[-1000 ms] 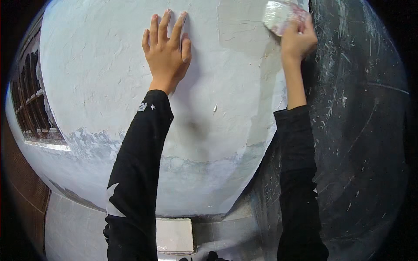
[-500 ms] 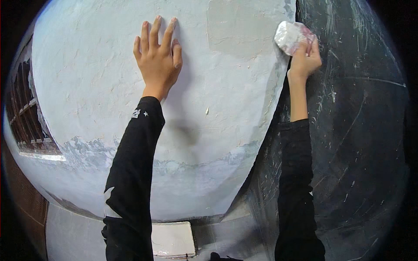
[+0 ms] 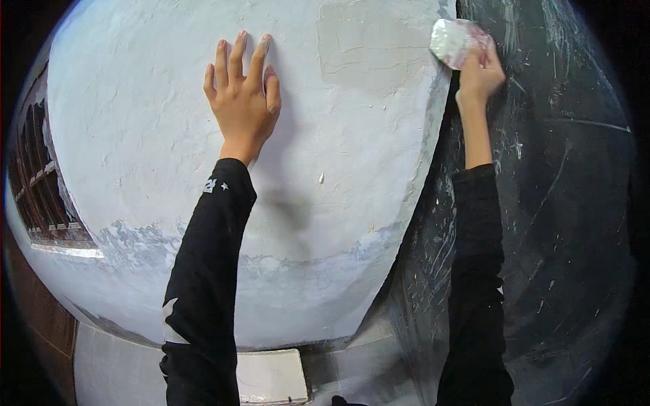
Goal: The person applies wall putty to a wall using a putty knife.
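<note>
My left hand (image 3: 245,101) rests with fingers spread on the white plastered wall (image 3: 156,135). It holds nothing. Up at the wall's right edge, my right hand (image 3: 482,74) grips a palm-sized, shiny white pad with pinkish patches (image 3: 455,42). The pad's left part overlaps the white wall's edge. Whether it presses on the wall or is slightly off it, I cannot tell. Left of the pad, a smooth greyish patch (image 3: 372,44) shows on the wall. Below and between my hands, a small white drop (image 3: 321,178) clings to the surface.
A dark, scuffed surface (image 3: 555,223) with white streaks borders the wall on the right. Low down, by my left sleeve, is a flat whitish rectangular container (image 3: 274,375). A barred window (image 3: 44,176) lies at far left. Bluish worn paint (image 3: 284,271) runs along the lower wall.
My right hand has shifted slightly right and up along the wall's edge with the pad. My left hand keeps its spread pose on the wall; the whole view has moved a little.
</note>
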